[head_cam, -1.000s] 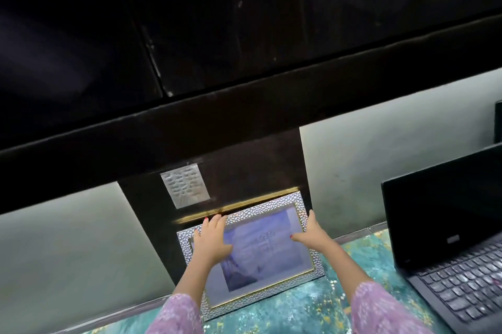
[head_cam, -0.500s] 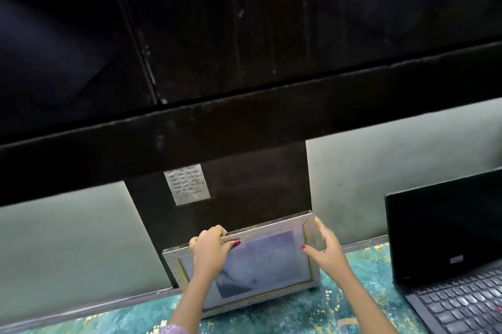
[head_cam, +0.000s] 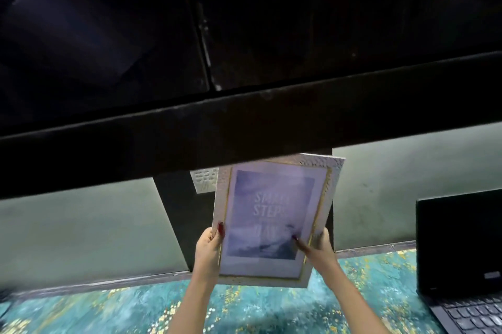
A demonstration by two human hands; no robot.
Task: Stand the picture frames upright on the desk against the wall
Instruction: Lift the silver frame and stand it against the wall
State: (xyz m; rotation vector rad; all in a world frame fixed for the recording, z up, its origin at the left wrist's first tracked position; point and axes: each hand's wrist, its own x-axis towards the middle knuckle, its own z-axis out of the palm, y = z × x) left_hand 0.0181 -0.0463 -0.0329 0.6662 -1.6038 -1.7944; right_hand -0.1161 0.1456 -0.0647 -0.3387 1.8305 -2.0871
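A silver picture frame with a gold inner rim and a purple print is held upright in portrait, lifted off the desk, in front of the dark wall panel. My left hand grips its lower left edge, thumb on the front. On the lower right edge my right hand holds the frame with its thumb on the glass. The frame's bottom edge hangs slightly above the teal patterned desk top.
An open black laptop stands on the desk at the right. A dark shelf or cabinet overhangs the desk just above the frame's top. Pale green wall panels flank the dark panel, which bears a small silver plate.
The frame stood landscape on the desk against the dark panel. Both hands have since lifted it and turned it to portrait, facing me.
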